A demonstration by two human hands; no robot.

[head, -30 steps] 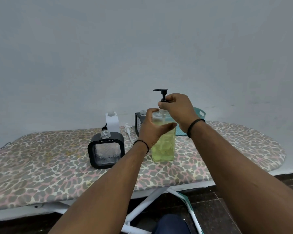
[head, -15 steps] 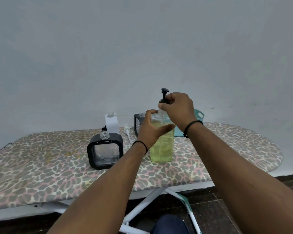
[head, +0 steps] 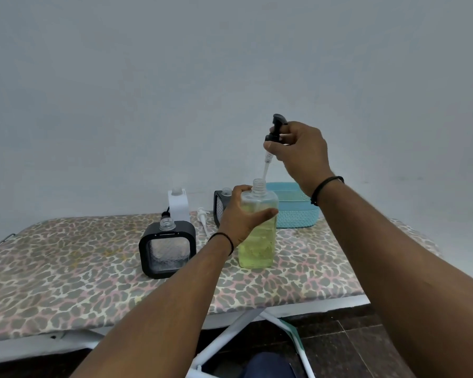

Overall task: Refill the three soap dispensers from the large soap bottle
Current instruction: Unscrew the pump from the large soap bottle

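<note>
The large soap bottle (head: pixel 257 241), clear with yellow-green liquid, stands upright on the ironing board (head: pixel 66 268). My left hand (head: pixel 242 216) grips its shoulder. My right hand (head: pixel 298 151) holds the black pump head (head: pixel 275 130) lifted above the bottle's uncapped neck; its white tube hangs down toward the opening. A black square dispenser (head: pixel 167 249) with no cap stands to the left. A white dispenser (head: pixel 178 204) stands behind it. A second black dispenser (head: pixel 220 205) is partly hidden behind my left hand.
A white pump (head: pixel 202 218) lies on the board between the dispensers. A teal basket (head: pixel 296 211) sits behind the bottle near the wall. The board's white legs and dark floor show below its front edge.
My right hand has pulled the black pump up out of the large bottle, so the neck now stands uncovered. The left hand keeps its grip on the bottle.
</note>
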